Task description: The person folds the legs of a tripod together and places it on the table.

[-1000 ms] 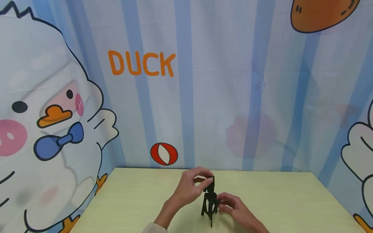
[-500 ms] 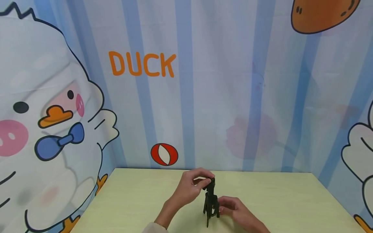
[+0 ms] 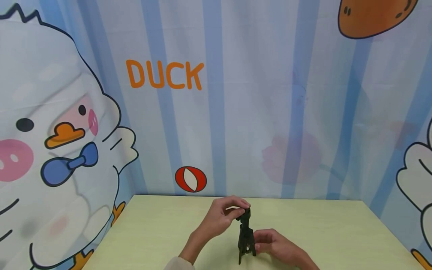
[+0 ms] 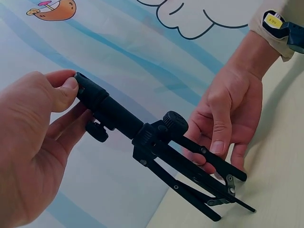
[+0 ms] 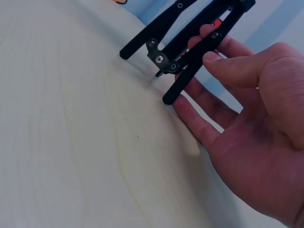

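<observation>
A small black tripod (image 3: 246, 234) stands upright close over the table, its legs only slightly spread. My left hand (image 3: 219, 215) pinches the head at its top between thumb and fingers. Below the head, the left wrist view shows a side screw knob (image 4: 97, 131) and a larger round knob (image 4: 175, 123) at the collar. My right hand (image 5: 259, 90) has one tripod leg (image 5: 190, 76) between its thumb and fingers, low down near the foot. Metal hinge braces (image 5: 159, 58) link the legs to the centre column.
The pale yellow table (image 3: 162, 221) reaches back to a striped blue curtain (image 3: 249, 93) with cartoon ducks and lettering. Printed curtain walls also close in the left and right sides. A wrist camera (image 4: 294, 35) sits on the right sleeve.
The tripod's legs have drawn in from a wider spread, and the tripod has turned a little. My right hand has shifted slightly lower; my left hand keeps hold of the top.
</observation>
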`<state>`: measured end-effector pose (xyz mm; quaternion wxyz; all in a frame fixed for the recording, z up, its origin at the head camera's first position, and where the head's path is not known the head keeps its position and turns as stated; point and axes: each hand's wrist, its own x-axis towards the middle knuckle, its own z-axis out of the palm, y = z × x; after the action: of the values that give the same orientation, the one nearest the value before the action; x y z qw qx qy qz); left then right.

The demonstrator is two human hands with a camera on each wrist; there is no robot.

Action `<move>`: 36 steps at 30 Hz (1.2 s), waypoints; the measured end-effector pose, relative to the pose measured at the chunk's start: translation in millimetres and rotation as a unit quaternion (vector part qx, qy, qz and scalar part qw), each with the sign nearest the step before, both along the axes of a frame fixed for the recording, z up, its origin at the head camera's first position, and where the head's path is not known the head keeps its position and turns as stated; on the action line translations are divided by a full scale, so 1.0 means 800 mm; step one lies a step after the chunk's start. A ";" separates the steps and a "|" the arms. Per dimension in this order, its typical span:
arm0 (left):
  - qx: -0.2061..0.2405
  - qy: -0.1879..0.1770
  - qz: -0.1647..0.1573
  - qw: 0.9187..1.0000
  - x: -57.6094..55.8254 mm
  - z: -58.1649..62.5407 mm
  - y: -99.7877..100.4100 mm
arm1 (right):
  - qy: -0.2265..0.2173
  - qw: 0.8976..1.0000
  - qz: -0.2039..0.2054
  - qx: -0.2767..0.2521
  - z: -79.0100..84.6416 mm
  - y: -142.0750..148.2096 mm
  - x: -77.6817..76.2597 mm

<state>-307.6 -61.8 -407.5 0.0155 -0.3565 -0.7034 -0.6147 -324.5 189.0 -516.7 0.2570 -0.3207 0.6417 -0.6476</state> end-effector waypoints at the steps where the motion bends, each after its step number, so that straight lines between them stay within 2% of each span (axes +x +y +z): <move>1: 0.000 0.000 -0.003 1.000 0.000 0.000 0.000 | -0.001 1.000 0.002 0.003 0.000 0.001 0.000; 9: 0.005 -0.009 -0.027 1.000 -0.005 -0.002 -0.001 | -0.003 1.000 0.013 -0.007 -0.002 0.001 0.000; 17: -0.005 -0.010 -0.028 1.000 -0.008 0.000 -0.001 | 0.007 1.000 -0.001 -0.015 -0.002 0.001 0.004; 24: -0.017 0.002 -0.013 1.000 -0.009 0.002 -0.002 | 0.023 0.999 -0.021 -0.009 -0.003 -0.001 0.007; 31: -0.010 0.017 0.026 0.999 -0.006 0.002 -0.003 | 0.062 0.997 -0.037 -0.014 -0.008 -0.008 0.012; 36: -0.004 0.039 0.039 0.998 -0.004 0.001 -0.006 | 0.059 0.997 -0.050 0.002 -0.005 -0.011 0.018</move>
<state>-311.1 -66.5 -406.8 0.0651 -0.3527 -0.7183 -0.5962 -310.1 179.9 -520.7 0.1863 -0.3253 0.6727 -0.6380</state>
